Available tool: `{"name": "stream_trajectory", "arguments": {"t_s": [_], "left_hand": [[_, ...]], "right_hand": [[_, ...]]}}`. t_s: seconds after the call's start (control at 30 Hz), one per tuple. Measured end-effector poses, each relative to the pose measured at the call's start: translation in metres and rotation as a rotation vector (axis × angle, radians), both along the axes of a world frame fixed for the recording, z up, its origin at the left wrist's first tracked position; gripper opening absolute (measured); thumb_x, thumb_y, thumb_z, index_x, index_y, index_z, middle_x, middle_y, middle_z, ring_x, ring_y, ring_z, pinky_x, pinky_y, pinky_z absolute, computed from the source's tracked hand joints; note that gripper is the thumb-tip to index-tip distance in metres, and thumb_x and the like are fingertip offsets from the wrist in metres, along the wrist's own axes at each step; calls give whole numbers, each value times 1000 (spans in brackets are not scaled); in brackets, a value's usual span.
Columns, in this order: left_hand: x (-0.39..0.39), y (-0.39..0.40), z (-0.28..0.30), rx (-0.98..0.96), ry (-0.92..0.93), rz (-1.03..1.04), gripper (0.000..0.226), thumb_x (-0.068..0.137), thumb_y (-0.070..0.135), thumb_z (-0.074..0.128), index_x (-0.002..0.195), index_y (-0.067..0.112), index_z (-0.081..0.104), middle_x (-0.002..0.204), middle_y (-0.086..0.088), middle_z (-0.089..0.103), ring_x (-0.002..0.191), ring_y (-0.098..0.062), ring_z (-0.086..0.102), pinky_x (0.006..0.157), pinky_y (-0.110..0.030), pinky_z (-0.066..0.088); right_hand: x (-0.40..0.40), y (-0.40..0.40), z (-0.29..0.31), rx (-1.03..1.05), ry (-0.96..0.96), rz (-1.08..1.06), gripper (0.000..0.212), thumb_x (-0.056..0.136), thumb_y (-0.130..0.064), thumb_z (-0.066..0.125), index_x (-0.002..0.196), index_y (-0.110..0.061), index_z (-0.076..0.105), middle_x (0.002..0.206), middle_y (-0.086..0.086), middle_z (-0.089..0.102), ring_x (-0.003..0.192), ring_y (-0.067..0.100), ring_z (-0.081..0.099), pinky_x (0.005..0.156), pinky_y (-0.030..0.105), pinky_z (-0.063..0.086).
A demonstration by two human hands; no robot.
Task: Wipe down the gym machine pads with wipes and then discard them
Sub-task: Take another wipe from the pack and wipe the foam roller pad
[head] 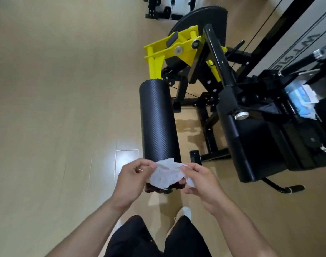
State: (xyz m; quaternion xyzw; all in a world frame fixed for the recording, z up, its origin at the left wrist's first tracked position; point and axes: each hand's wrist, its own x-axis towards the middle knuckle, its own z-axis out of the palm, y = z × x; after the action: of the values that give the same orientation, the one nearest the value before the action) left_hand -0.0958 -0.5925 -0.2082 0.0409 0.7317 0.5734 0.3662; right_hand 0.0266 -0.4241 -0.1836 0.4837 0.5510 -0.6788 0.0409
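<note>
A white wipe [165, 175] is stretched between my two hands, low in the middle of the head view. My left hand [132, 180] pinches its left edge and my right hand [201, 180] pinches its right edge. Just beyond the wipe lies a long black roller pad [156, 121] with a ribbed cover, mounted on a yellow arm [173, 49] of the gym machine. The near end of the roller is hidden behind the wipe. To the right is the machine's black seat pad [260, 151]. A blue and white wipes pack [299, 101] rests on the machine at the right.
The black machine frame [208, 123] with floor feet stands between roller and seat, and a footpeg [295, 188] sticks out low on the right. A round black disc [201, 21] sits behind the yellow arm. Pale wood floor [56, 108] stretches to the left. My legs and a shoe show at the bottom.
</note>
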Motion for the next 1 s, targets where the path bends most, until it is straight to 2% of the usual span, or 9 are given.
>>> {"name": "stream_trajectory", "arguments": {"t_s": [0.2,0.37,0.47,0.57,0.67,0.77,0.83,0.9,1.0], "left_hand": [[3,7,-3,-79,3,50,18,96,25,66,82,31,75,83,6,68,87,-18,66,71,-21,51],[15,23,5,32,-197,224,11,86,37,67,91,27,66,96,-14,70,83,-25,63,68,-36,47],[16,31,12,146,-349,233,45,73,45,80,113,28,66,105,-10,77,89,-29,74,66,-37,54],[20,39,17,119,-243,242,40,78,45,76,110,21,75,107,-7,77,93,-28,75,73,-39,57],[26,47,14,31,-122,408,17,89,35,72,97,21,78,99,-3,77,89,-26,74,68,-37,58],[31,51,16,10,-104,552,7,94,28,71,93,24,76,97,0,78,85,-21,75,64,-33,59],[35,51,17,1,-104,638,5,92,28,73,97,26,75,102,0,76,80,-16,73,60,-29,58],[44,52,19,-90,-7,688,21,90,28,76,110,30,70,114,11,70,90,-4,68,69,-20,53],[57,55,26,-130,155,668,24,90,32,77,112,37,69,114,19,68,100,5,63,77,-10,46]], "right_hand": [[-11,25,0,-31,-52,115,25,106,-31,55,111,-19,76,90,-1,79,78,14,74,67,31,61],[-24,42,3,-160,-2,199,26,102,-37,62,107,-17,77,100,8,79,86,20,77,69,31,60],[-32,49,4,-206,66,319,33,96,-41,71,103,-8,73,101,12,78,84,19,74,71,28,59],[-37,55,6,-263,112,410,23,80,-29,86,91,-14,72,92,11,74,76,19,71,62,27,55],[-36,60,6,-224,50,576,41,70,-24,90,105,-14,72,101,9,77,87,25,72,76,36,58],[-33,68,2,-186,30,607,29,88,-28,81,111,-13,73,108,11,77,102,31,73,95,46,56],[-32,72,3,-180,92,533,18,97,-27,71,110,-14,73,106,10,78,102,31,74,88,42,60],[-30,75,5,-92,158,489,13,99,-28,68,103,-18,75,102,8,79,98,31,75,81,40,62],[-29,77,12,51,216,579,14,97,-37,69,98,-25,76,99,6,78,99,29,74,92,49,60]]}}
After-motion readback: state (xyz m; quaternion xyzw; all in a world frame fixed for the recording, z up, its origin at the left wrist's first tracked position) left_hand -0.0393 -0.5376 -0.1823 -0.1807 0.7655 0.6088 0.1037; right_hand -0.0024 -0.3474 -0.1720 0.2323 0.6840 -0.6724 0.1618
